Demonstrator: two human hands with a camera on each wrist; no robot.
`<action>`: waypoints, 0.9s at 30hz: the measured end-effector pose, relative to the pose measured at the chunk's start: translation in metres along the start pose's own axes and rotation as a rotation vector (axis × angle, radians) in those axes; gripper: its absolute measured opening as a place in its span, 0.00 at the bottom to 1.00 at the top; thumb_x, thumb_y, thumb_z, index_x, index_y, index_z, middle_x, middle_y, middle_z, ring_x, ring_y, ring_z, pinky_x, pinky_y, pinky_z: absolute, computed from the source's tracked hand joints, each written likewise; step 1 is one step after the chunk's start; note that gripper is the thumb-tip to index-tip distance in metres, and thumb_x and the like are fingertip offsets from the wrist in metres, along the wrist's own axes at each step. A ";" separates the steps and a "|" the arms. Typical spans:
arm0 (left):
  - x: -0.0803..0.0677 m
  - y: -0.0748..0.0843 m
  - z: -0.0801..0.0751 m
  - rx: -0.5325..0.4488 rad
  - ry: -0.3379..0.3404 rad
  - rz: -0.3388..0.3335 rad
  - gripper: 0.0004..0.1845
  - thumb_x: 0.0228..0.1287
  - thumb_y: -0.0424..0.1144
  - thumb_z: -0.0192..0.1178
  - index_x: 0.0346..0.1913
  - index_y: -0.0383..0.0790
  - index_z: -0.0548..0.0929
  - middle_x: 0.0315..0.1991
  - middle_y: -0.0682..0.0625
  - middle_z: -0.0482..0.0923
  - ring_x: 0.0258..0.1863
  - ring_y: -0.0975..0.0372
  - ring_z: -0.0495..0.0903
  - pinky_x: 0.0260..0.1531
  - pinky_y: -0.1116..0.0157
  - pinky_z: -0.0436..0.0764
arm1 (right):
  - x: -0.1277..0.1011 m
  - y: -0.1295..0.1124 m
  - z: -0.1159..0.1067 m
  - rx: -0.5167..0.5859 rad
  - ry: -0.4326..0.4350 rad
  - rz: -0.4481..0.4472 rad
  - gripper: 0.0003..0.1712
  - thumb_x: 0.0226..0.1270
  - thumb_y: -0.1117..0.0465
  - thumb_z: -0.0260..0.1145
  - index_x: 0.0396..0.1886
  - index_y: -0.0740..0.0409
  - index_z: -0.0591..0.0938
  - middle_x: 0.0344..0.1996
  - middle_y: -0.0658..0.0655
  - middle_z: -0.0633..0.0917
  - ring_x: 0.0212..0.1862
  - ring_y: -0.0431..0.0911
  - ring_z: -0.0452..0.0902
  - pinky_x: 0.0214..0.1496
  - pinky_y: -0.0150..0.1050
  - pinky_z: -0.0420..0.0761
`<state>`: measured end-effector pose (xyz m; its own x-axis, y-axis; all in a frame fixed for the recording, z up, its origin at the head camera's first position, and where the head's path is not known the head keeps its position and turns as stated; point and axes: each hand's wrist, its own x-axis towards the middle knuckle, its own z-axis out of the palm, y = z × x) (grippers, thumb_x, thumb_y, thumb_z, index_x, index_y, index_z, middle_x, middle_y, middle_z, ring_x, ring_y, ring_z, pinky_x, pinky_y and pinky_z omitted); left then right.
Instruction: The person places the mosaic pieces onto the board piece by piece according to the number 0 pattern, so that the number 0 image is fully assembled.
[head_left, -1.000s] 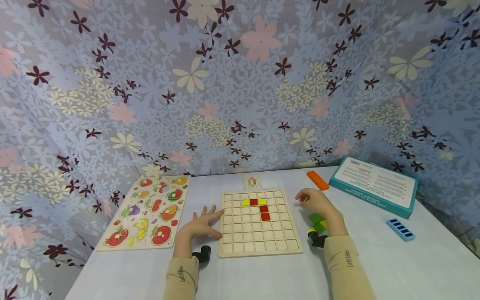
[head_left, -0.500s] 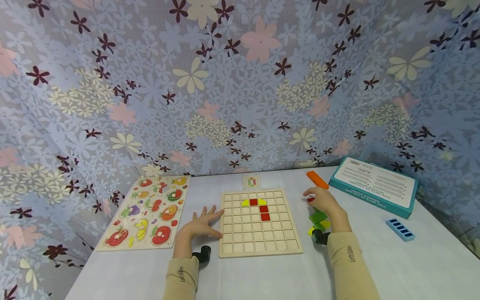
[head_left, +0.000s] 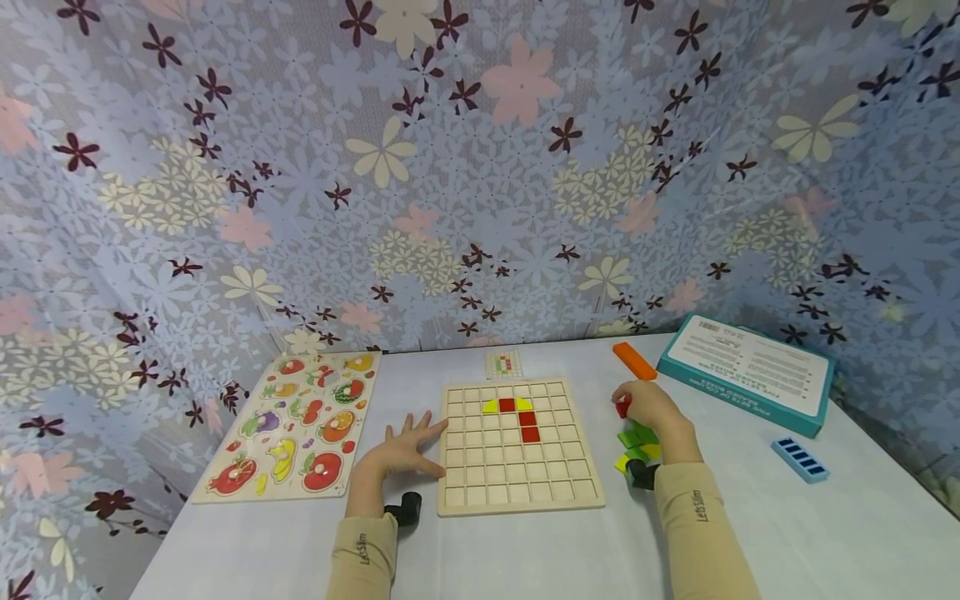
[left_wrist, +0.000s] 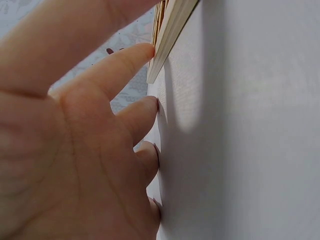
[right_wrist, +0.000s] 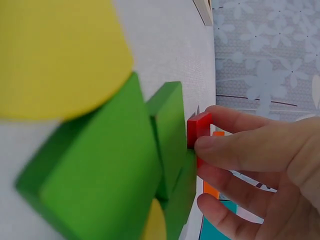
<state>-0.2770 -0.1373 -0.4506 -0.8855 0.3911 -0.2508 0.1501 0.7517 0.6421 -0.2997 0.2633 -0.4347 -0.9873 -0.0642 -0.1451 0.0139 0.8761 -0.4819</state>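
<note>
I have the person's right hand (head_left: 651, 408) pinching a small red flat-sided block (right_wrist: 199, 125) between thumb and fingers, so the two lie together, no gap. The thumb and fingers are clamped on it, and they hide too much for me to tell its long axis or whether it is clear of the table. What matters most to me is the direction: the square pale wooden grid board (head_left: 508, 454) lies to the left of this hand, with a strip of white table (head_left: 525, 550) between them, and this is the nearer hand to its right edge.

Just beside the pinch, toward the wrist, I see a loose cluster of green angular blocks (right_wrist: 107, 185) with yellow curved pieces (right_wrist: 60, 60) among them.

Across the board, the left hand (head_left: 401, 448) has its fingers spread apart and grips nothing; in the head view, index finger and thumb meet the board's left edge.

On the grid I count three red squares (head_left: 530, 418) and two yellow rounded pieces (head_left: 491, 407) in its upper part. A small printed grid card (head_left: 503, 363) lies beyond the far edge. Farther out, an orange bar (head_left: 634, 360) sits near a teal-and-white box (head_left: 750, 371), while a fruit-picture wooden puzzle (head_left: 300, 425) lies left.
</note>
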 end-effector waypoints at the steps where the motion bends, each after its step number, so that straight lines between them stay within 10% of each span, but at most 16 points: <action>1: 0.000 0.000 0.000 -0.002 0.001 0.001 0.46 0.41 0.43 0.71 0.69 0.47 0.63 0.73 0.41 0.45 0.71 0.44 0.33 0.64 0.41 0.26 | 0.000 0.000 0.000 -0.004 -0.001 -0.006 0.19 0.52 0.78 0.55 0.45 0.66 0.81 0.41 0.69 0.80 0.38 0.56 0.72 0.49 0.54 0.75; 27: -0.001 -0.001 -0.001 0.005 0.003 0.007 0.47 0.41 0.43 0.71 0.69 0.47 0.63 0.73 0.41 0.45 0.71 0.44 0.33 0.64 0.41 0.26 | -0.002 -0.010 0.005 0.177 0.002 -0.053 0.15 0.55 0.73 0.60 0.44 0.67 0.80 0.35 0.61 0.80 0.36 0.50 0.72 0.42 0.43 0.77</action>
<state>-0.2764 -0.1388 -0.4499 -0.8856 0.3950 -0.2442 0.1586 0.7514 0.6405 -0.2967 0.2524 -0.4341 -0.9876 -0.1076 -0.1139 -0.0112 0.7737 -0.6335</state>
